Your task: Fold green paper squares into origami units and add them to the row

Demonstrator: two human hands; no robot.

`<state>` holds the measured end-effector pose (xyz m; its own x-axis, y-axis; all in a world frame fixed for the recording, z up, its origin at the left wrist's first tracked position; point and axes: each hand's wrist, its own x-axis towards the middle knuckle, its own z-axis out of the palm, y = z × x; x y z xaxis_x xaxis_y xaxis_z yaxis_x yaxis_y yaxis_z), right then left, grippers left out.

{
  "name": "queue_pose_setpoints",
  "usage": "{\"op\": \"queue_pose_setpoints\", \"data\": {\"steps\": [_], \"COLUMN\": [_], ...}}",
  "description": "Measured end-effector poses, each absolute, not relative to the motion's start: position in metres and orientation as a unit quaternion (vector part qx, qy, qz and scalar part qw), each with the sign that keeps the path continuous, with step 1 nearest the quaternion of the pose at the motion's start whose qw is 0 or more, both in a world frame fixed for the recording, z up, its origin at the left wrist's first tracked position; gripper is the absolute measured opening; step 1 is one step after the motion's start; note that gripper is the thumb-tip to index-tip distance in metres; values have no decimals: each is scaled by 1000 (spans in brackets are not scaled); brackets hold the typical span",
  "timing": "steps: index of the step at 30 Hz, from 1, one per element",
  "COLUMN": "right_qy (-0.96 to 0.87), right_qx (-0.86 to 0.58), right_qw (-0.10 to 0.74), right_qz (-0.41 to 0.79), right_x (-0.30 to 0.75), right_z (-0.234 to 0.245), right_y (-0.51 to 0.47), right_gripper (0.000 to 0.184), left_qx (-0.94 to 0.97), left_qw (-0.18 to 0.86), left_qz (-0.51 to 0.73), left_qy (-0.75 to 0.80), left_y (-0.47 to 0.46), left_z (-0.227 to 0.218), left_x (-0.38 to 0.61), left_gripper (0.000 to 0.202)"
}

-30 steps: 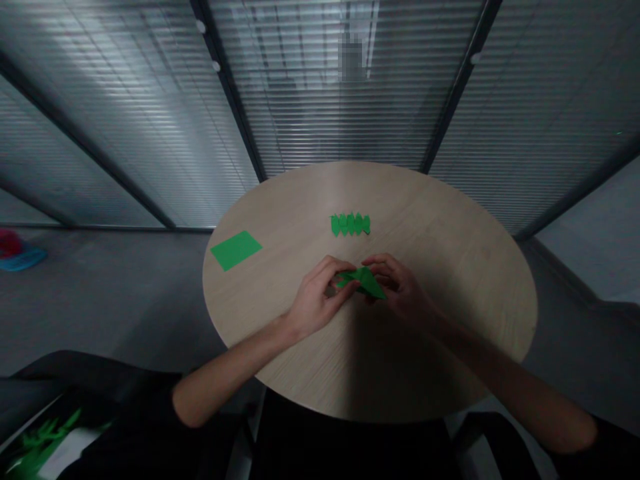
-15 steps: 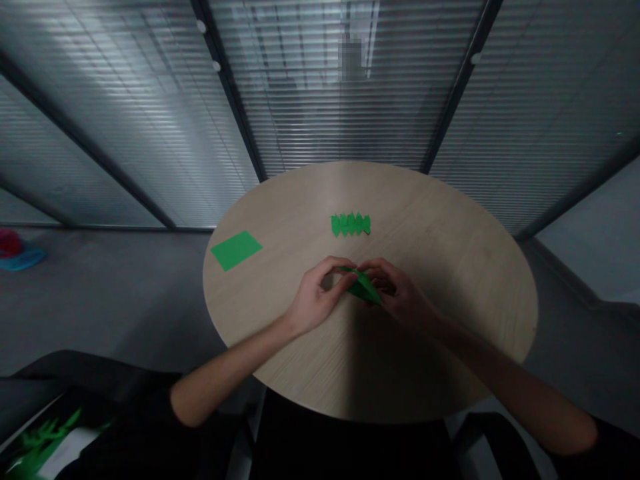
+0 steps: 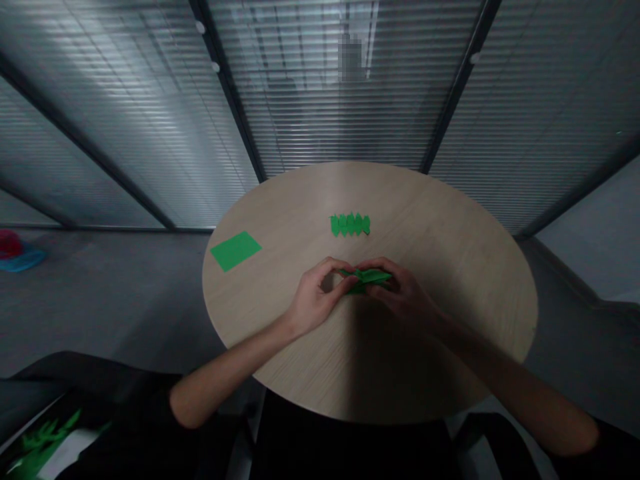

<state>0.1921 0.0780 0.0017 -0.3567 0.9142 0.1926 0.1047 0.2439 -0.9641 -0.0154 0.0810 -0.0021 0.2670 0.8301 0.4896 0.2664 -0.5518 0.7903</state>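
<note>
Head cam: folded green paper (image 3: 367, 279) pinched between left hand (image 3: 316, 300) and right hand (image 3: 404, 293), fingers (image 3: 381, 268) clenched on it from both sides, its edges poking out just past them. It's over the round wood desk (image 3: 440, 347) (contact with the top hidden). Zigzag green paper strip (image 3: 350, 225) lies near, just ahead; flat green sheet (image 3: 235, 251) is well left. Forearms angle inward across the desk edge, wrists bent.
</note>
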Motion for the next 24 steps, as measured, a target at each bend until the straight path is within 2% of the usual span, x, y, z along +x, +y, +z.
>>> {"op": "queue_pose_setpoints", "data": {"steps": [5, 10, 24], "right_qy": [-689, -670, -742], "right_qx": [-367, -359, -313], "right_qw": [446, 478, 499], "right_qz": [437, 440, 320], "right_x": [193, 192, 195], "right_z": [-1, -3, -4], "right_y": [79, 79, 77], "right_gripper": [22, 15, 15], "left_qx": [806, 805, 783], "left_qw": [215, 191, 243], "left_qz": [456, 466, 482], "left_qy": [312, 313, 308], "left_y": [77, 76, 76], "left_z": [-2, -2, 2], "left_x": [-17, -19, -17], "left_gripper": [13, 14, 15]}}
